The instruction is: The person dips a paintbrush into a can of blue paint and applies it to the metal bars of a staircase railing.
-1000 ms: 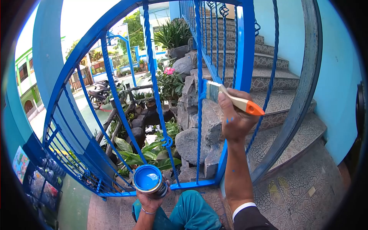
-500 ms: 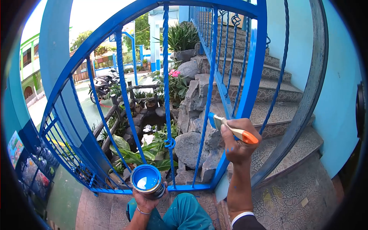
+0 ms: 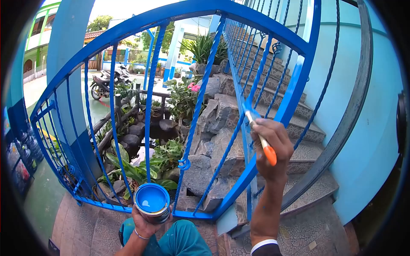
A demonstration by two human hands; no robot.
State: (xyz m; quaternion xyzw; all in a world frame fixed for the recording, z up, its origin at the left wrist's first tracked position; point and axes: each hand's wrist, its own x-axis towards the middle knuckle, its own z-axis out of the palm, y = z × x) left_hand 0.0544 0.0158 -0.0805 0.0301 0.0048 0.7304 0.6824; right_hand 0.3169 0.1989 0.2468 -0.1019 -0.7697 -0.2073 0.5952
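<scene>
My right hand (image 3: pixel 273 147) is closed around the pale handle of a paintbrush (image 3: pixel 259 130) with an orange end. The blue bristles meet a twisted bar (image 3: pixel 261 77) of the blue metal railing (image 3: pixel 128 30), about halfway up it. Low in front of my knees, my left hand (image 3: pixel 147 226) grips a paint can (image 3: pixel 159 218) from below and the side. Blue paint (image 3: pixel 151 198) shows inside the can, with a light reflection on its surface. Blue specks mark my right hand.
Tiled stairs (image 3: pixel 309 128) climb behind the railing at the right, beside a grey curved handrail (image 3: pixel 356 115). Rocks (image 3: pixel 198 173) and leafy plants (image 3: pixel 164 155) lie just beyond the bars. A motorcycle (image 3: pixel 112 80) stands farther off. My teal-clad knees (image 3: pixel 183 239) are below.
My right hand has turned the brush upward and brought its bristles onto the twisted bar. The view has shifted and tilted; my left hand still holds the can.
</scene>
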